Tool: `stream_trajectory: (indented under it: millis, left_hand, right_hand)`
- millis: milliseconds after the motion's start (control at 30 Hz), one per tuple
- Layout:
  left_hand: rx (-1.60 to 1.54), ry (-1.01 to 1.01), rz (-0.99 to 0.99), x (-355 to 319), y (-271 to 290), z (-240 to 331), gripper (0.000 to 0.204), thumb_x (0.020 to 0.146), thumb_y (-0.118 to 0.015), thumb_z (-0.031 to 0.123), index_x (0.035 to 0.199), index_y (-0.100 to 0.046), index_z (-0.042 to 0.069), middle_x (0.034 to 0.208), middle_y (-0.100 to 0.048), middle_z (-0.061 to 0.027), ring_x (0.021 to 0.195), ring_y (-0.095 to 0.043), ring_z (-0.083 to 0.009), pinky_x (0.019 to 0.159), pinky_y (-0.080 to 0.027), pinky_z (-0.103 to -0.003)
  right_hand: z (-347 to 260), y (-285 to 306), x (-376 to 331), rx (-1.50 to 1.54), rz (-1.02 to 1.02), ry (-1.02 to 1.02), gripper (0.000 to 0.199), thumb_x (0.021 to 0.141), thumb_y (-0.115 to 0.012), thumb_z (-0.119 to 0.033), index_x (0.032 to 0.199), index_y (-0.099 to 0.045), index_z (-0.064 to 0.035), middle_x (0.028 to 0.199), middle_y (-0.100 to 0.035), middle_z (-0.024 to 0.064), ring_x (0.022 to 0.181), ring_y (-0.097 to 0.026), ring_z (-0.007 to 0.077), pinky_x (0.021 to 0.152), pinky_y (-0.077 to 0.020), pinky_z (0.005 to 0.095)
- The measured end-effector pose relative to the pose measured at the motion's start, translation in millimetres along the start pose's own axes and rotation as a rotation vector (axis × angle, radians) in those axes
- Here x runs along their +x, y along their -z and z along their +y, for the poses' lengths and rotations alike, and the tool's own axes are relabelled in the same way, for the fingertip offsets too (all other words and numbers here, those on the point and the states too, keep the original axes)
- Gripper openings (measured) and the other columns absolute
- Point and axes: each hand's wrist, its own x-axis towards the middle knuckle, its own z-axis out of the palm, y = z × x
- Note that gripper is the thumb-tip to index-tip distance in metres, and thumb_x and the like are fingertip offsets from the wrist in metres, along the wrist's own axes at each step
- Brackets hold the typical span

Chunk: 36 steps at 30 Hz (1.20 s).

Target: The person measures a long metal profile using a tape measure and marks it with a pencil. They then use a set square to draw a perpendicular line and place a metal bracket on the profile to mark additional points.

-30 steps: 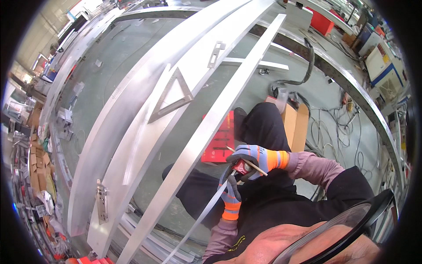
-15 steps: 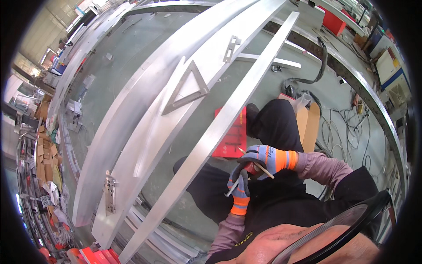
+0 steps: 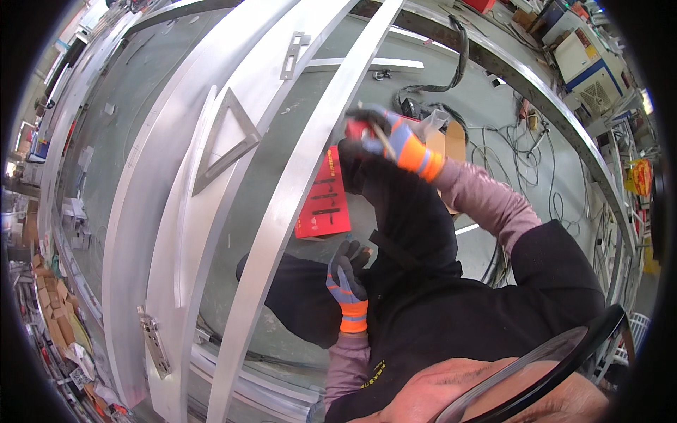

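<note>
I see my right hand (image 3: 384,137), in a grey glove with an orange cuff, raised at about one o'clock from the middle of the view and closed on a thin pale rod (image 3: 381,139) that slants across the palm. Just beside it at nine o'clock runs the long aluminium bar (image 3: 296,204), lying diagonally from lower left to upper right. My left hand (image 3: 345,278), gloved alike, sits low near six o'clock, fingers loosely curled over my dark knee.

Both hands, left hand (image 3: 347,276) and right hand (image 3: 386,137), wore grey gloves with orange cuffs and blue stripes; the sleeves were mauve under a black vest.
</note>
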Motion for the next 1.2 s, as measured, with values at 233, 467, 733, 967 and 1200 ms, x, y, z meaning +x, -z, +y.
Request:
stream_trajectory:
  millis: [233, 467, 733, 967, 1200]
  left_hand:
    - [0.053, -0.033, -0.009, 0.2, 3.0, -3.6, 0.046, 0.107, -0.044, 0.029, 0.132, -0.053, -0.008, 0.122, -0.065, -0.0189, 0.105, -0.068, -0.0282, 0.091, -0.056, -0.036]
    - [0.081, -0.121, -0.01, 3.4, 2.7, 9.7, 0.035, 0.104, -0.052, 0.014, 0.132, -0.055, -0.007, 0.122, -0.066, -0.0159, 0.106, -0.066, -0.0218, 0.095, -0.051, -0.033]
    - [0.355, -0.328, -0.086, 24.3, 26.6, 92.1, 0.048, 0.084, -0.05, -0.003, 0.132, -0.056, -0.004, 0.124, -0.065, -0.0177, 0.108, -0.065, -0.0216, 0.093, -0.05, -0.031]
    - [1.296, -0.901, 0.022, 116.7, 41.6, 172.4, 0.048, 0.087, -0.067, 0.009, 0.134, -0.058, 0.005, 0.127, -0.064, -0.0184, 0.116, -0.062, -0.0368, 0.099, -0.049, -0.042]
    - [2.1, -0.714, 0.106, 237.0, 61.0, 186.2, 0.041, 0.093, -0.061, 0.037, 0.13, -0.062, 0.021, 0.127, -0.062, -0.0071, 0.117, -0.059, -0.0309, 0.097, -0.047, -0.048]
  right_hand:
    - [68.6, 55.8, 150.4, -0.732, 0.437, 0.302, 0.043, 0.08, -0.076, -0.019, 0.122, -0.065, -0.0186, 0.105, -0.067, 0.0141, 0.096, -0.064, 0.0376, 0.086, -0.0536, 0.0441]
    - [103.1, 62.0, 152.4, -1.105, 0.208, 0.458, 0.047, 0.077, -0.072, -0.027, 0.123, -0.063, -0.0243, 0.116, -0.059, 0.0155, 0.107, -0.057, 0.0396, 0.093, -0.0476, 0.0487]
    - [78.1, 63.0, 132.6, -0.81, 0.272, 0.625, 0.057, 0.076, -0.081, -0.014, 0.129, -0.061, -0.011, 0.116, -0.063, 0.0161, 0.106, -0.061, 0.0367, 0.089, -0.0517, 0.0424]
    - [45.6, 26.5, 44.8, -0.461, 0.369, 0.696, 0.057, 0.074, -0.077, 0.002, 0.126, -0.056, -0.0035, 0.123, -0.066, 0.0139, 0.111, -0.06, 0.0347, 0.097, -0.0481, 0.0413]
    - [54.4, 2.2, 6.5, -0.562, 0.448, 0.534, 0.053, 0.075, -0.079, -0.001, 0.126, -0.064, -0.0075, 0.117, -0.064, 0.0141, 0.101, -0.062, 0.0315, 0.087, -0.0499, 0.0359]
